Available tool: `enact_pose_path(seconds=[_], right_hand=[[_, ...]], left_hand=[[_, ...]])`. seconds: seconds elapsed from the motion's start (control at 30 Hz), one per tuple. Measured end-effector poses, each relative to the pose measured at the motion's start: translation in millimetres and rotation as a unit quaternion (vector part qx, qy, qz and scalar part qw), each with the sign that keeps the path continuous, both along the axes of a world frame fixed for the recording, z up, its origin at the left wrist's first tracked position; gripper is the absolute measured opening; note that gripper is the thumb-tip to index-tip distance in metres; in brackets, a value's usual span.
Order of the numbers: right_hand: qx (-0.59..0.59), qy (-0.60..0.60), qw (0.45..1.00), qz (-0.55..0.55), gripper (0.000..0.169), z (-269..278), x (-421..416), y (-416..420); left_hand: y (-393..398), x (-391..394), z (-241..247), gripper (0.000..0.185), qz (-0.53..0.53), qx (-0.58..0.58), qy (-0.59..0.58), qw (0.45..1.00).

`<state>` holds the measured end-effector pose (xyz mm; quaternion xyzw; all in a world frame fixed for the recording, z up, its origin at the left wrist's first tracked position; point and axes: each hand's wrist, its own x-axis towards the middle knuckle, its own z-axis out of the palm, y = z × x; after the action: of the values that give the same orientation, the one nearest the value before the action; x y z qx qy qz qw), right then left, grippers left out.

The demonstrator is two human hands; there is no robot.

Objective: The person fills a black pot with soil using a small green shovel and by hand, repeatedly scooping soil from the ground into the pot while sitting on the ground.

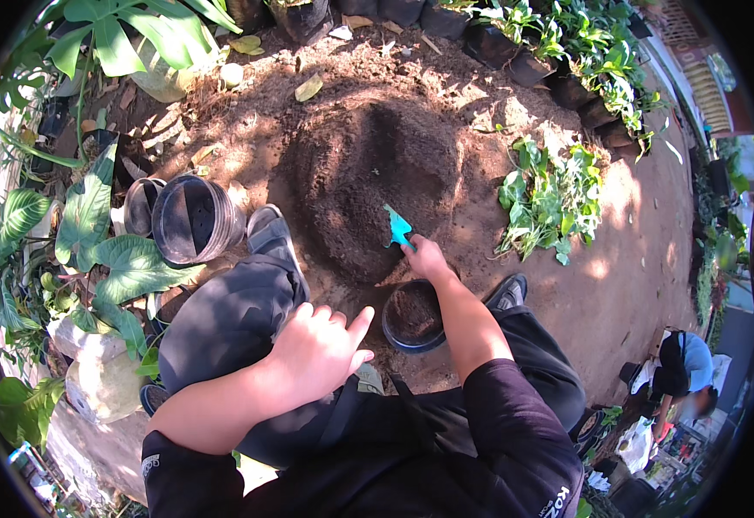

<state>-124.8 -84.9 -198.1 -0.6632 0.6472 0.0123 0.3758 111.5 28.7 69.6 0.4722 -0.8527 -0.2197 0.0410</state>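
My right hand (427,256) grips the handle of a turquoise garden trowel (398,226). The trowel's blade touches the near side of a dark soil mound (377,155), with its tip partly covered in soil. Below my right forearm stands a black plastic pot (391,333) holding brown soil (415,312); the forearm hides part of its rim. My left hand (322,346) holds nothing and rests over my left knee, index finger and thumb apart, the other fingers curled.
Empty black pots (189,220) lie by my left sandal (273,233). Right of the mound is a heap of leafy cuttings (551,194). Potted plants (571,78) line the far edge, and broad-leaved plants (85,220) crowd the left. Another person (684,369) bends over at the far right.
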Motion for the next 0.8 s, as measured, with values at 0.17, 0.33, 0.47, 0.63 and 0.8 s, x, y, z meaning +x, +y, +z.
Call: enact_pose_path(seconds=[0.17, 0.33, 0.47, 0.63, 0.8], right_hand=[[0.072, -0.038, 0.997, -0.003, 0.032, 45.5, -8.7, -4.7], [-0.004, -0.043, 0.999, 0.027, 0.031, 66.0, -37.4, 2.4], [-0.005, -0.044, 0.997, 0.066, 0.034, 108.2, -49.7, 12.7], [-0.053, -0.061, 0.992, 0.094, 0.033, 143.0, -89.2, 46.5], [-0.024, -0.005, 0.995, 0.096, 0.032, 161.6, -123.9, 91.7]], left_hand=[[9.7, -4.0, -12.1, 0.048, -0.01, -0.044, -0.02, 0.999], [8.4, -18.1, -22.5, 0.049, -0.045, -0.001, -0.046, 0.998], [2.7, -30.2, -19.5, 0.052, -0.065, 0.092, -0.114, 0.987], [-5.3, -50.0, -12.9, 0.053, -0.092, 0.123, -0.155, 0.976], [-8.5, -59.7, -13.6, 0.053, -0.062, 0.175, -0.163, 0.969]])
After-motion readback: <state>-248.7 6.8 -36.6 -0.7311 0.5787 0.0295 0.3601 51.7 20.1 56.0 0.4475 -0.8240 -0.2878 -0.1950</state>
